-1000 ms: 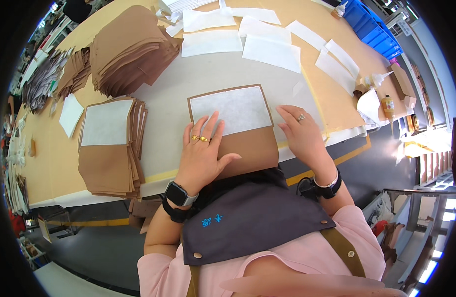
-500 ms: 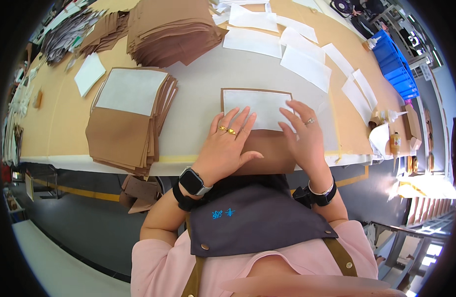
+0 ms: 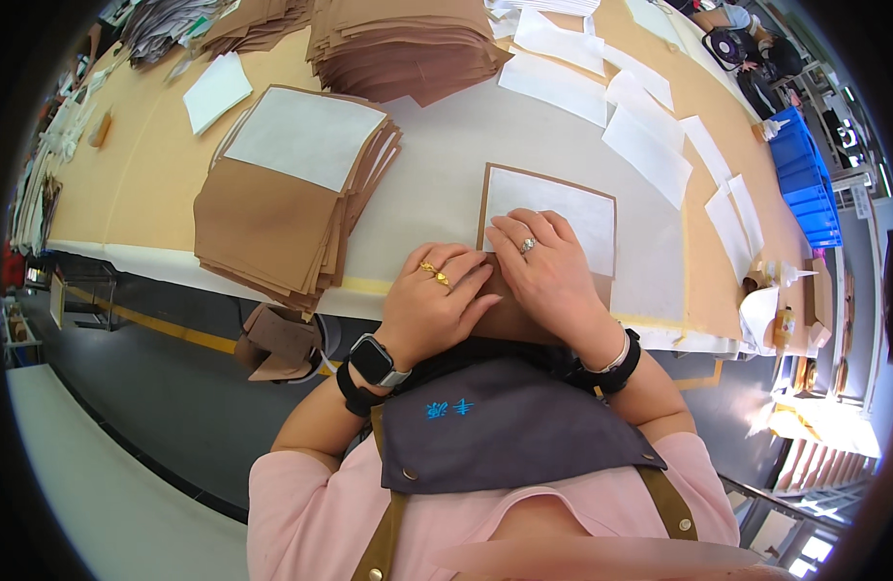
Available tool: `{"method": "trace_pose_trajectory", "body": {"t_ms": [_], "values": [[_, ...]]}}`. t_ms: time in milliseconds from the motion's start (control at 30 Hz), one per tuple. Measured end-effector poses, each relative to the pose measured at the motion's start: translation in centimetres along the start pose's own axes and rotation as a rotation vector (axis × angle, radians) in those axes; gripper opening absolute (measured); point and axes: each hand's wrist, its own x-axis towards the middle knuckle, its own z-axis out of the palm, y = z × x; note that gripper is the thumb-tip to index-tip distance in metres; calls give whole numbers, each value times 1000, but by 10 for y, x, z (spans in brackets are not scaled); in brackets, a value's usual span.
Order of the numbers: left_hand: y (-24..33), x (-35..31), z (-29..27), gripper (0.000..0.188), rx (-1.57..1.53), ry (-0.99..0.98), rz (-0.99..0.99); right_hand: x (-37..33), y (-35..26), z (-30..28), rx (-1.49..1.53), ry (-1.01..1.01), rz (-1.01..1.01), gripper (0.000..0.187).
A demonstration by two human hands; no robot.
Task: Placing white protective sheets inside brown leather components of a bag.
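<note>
In front of me lies a brown sheet (image 3: 601,288) that looks like leather or fabric, with a white rectangular panel (image 3: 558,194) on its far part and a narrow brown margin around it. My right hand (image 3: 553,271) rests over the near edge of the white panel, fingers laid out and slightly bent, palm down. At the sheet's left edge is my left hand (image 3: 432,295), its fingers bent and its thumb apart, fingertips close to the right hand's. Both hands cover much of the brown part.
Left of my hands stands a stack of brown sheets (image 3: 262,213) topped by a white panel. A taller brown pile (image 3: 398,44) is farther back. White panels (image 3: 650,145) lie spread at the right, near a blue crate (image 3: 805,184) and glue bottles (image 3: 784,324). A person (image 3: 756,48) sits far right.
My right hand has come down and left onto the white panel's near edge. My left hand has drawn back off the panel toward the sheet's left edge. The whole view has shifted.
</note>
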Motion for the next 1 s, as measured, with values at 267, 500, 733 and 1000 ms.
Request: {"method": "trace_pose_trajectory", "body": {"t_ms": [267,500,733,1000], "values": [[1,1,-2,31,1,3,0,-7,0,11,24,-28,15,20],[1,-1,-1,30,8,-1,-2,-1,3,7,0,-28,-27,16],[1,-2,-1,30,15,-2,4,-3,16,10,62,146,107,13],[1,-1,-1,29,5,-8,2,-5,45,7,728,400,986,14]]}}
